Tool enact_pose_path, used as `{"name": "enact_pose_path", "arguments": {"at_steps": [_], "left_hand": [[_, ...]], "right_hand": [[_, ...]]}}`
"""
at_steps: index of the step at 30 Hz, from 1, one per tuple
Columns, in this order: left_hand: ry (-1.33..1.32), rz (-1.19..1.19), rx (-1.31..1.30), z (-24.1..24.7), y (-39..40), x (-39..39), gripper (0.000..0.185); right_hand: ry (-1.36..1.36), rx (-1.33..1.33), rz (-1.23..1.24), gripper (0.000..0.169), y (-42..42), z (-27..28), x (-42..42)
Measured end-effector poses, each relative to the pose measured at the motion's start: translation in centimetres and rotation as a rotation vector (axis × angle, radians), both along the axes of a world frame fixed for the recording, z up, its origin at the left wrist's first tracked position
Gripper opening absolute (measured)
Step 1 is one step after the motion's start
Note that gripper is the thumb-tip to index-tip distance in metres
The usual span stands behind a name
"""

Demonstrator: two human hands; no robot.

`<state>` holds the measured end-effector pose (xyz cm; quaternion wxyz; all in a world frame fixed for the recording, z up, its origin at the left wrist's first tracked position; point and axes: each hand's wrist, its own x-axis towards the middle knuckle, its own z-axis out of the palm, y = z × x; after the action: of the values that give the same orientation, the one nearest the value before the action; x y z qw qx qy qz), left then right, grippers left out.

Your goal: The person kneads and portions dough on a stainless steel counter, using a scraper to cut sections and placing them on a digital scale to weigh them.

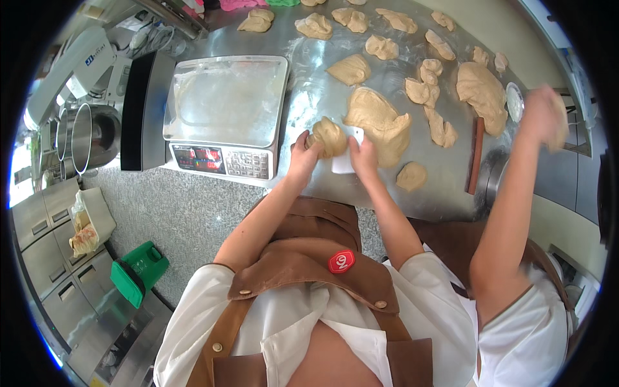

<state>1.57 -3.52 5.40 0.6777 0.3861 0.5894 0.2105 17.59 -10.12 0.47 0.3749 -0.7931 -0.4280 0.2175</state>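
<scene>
My left hand (304, 159) grips a piece of dough (328, 137) above the steel table (309, 53). In my right hand (363, 157) is a white plastic dough scraper (342, 163), its flat blade between that piece and a large mass of dough (375, 118). The large mass rests on the table just beyond my right hand. To the left of my hands stands an electronic scale (225, 101), with nothing on its steel pan and its red display lit. A small round of dough (412, 176) lies to the right, near the table's front edge.
Several dough pieces (382, 47) lie across the table. At right, a co-worker's blurred hand (544, 113) lifts something pale beside another large dough mass (481, 94) and a brown wooden stick (476, 156). A mixer with a steel bowl (96, 138) and a green bin (140, 273) are at left.
</scene>
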Motion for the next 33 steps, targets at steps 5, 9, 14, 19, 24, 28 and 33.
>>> {"name": "enact_pose_path", "arguments": {"at_steps": [5,9,14,19,24,28,33], "left_hand": [[-0.041,0.012,-0.055,0.9,1.9,0.6,0.063],[-0.096,0.05,-0.126,0.0,2.2,-1.7,0.059],[0.161,-0.259,0.366,-1.3,0.8,-2.0,0.053],[0.244,-0.26,0.465,-1.7,0.6,-2.0,0.056],[0.249,-0.242,0.382,-1.8,0.7,-2.9,0.057],[0.259,-0.214,0.35,-1.6,0.6,-2.8,0.057],[0.217,-0.209,0.244,-2.3,1.6,-1.8,0.05]], "right_hand": [[0.056,-0.036,-0.112,0.03,3.6,0.1,-3.0],[0.119,0.188,-0.265,0.029,2.2,3.1,-2.4],[-0.095,-0.035,0.023,0.028,1.2,9.5,-1.1],[-0.231,-0.183,0.043,0.027,3.4,7.3,-2.4],[-0.259,-0.265,0.138,0.024,3.7,5.9,-3.8],[-0.281,-0.332,0.087,0.019,5.7,5.1,-5.4],[-0.287,-0.238,0.036,0.02,10.6,3.4,-5.2]]}}
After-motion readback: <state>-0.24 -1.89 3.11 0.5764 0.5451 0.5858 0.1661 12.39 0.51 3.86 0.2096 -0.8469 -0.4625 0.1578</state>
